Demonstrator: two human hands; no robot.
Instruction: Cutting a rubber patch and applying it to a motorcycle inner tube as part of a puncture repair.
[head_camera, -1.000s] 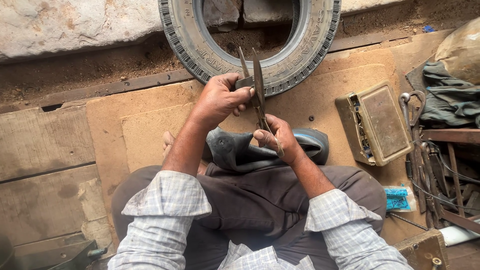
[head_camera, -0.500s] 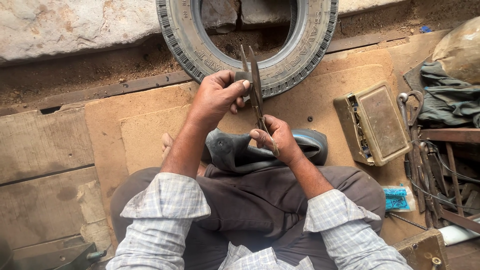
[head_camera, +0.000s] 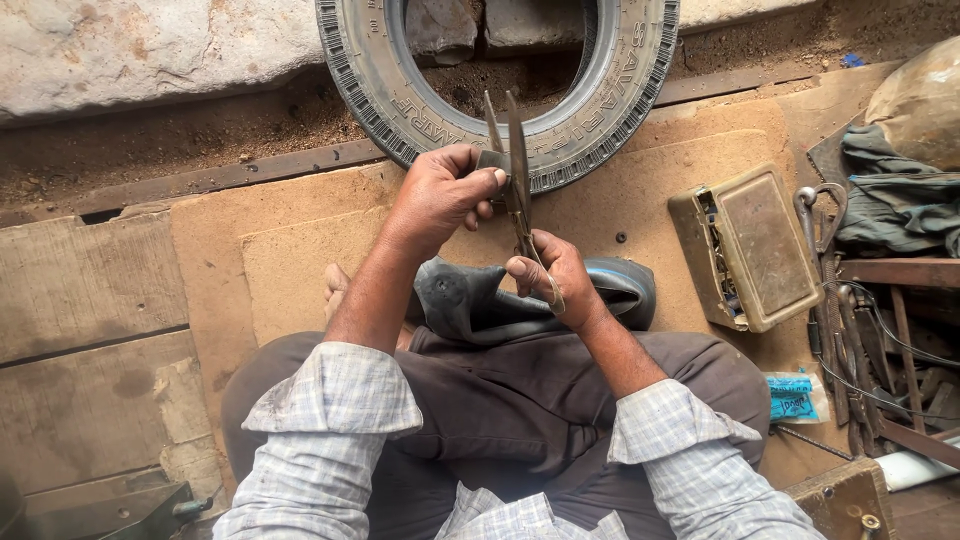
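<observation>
At frame centre, our right hand (head_camera: 548, 275) grips the scissors (head_camera: 517, 175) handles; our left hand (head_camera: 440, 195) pinches a small dark piece (head_camera: 492, 161) against the blades

Soft, even daylight fills the scene, bright without glare. Shadows are faint and short, pooling under the tyre (head_camera: 500, 80) and lap. Focus is sharp throughout, with slight wide-angle bending at the edges

— What lies under you? 
— Worn brown fibreboard sheets (head_camera: 300, 260) over grey wooden planks (head_camera: 90, 300), in flat daylight.
— And ahead of you? 
— A strip of bare dirt (head_camera: 200, 140), then a pale rough stone block (head_camera: 150, 45).
</observation>
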